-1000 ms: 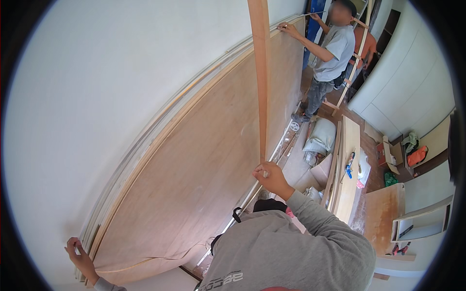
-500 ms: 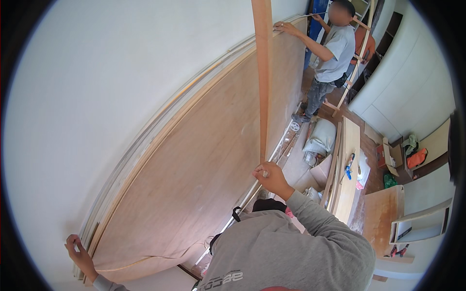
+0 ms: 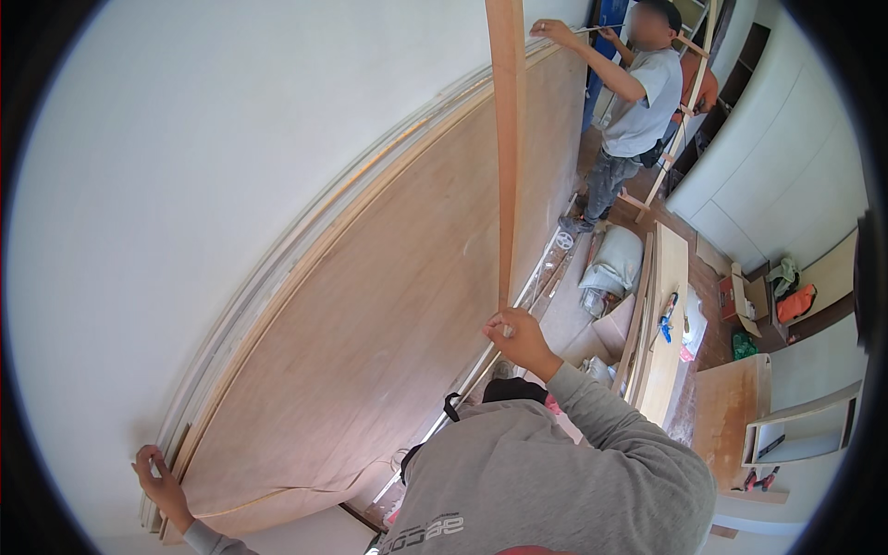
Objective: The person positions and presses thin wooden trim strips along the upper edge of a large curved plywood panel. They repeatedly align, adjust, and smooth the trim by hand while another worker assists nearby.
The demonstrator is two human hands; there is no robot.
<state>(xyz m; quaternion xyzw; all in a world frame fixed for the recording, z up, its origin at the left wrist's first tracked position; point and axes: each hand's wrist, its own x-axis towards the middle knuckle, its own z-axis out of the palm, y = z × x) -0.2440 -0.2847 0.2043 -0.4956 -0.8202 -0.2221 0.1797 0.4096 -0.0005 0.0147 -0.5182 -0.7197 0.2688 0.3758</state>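
Note:
My left hand (image 3: 161,485) is at the near-left end of a stack of large wooden panels (image 3: 370,305) leaning on the white wall. Its fingers are curled beside the panel edges; what they pinch, if anything, is too small to make out. My right hand (image 3: 524,342) is closed in front of my body, with a small pale spot showing between the fingers. Just above it ends a long wooden batten (image 3: 506,166); whether the hand grips it cannot be told. At the far end, a co-worker (image 3: 638,102) in a grey T-shirt reaches over the panels' top edge with a thin rod-like thing.
To the right lie a stack of boards (image 3: 668,305) with a blue-handled tool (image 3: 667,319) on it, and a rolled pale sack (image 3: 614,264). A wooden ladder-like frame (image 3: 680,139) leans behind the co-worker. A brown panel (image 3: 733,398) stands at the lower right.
The co-worker's near hand has lifted off the panels' top edge and shifted slightly right. My left hand has moved a little to the right; my right hand is nearly unchanged.

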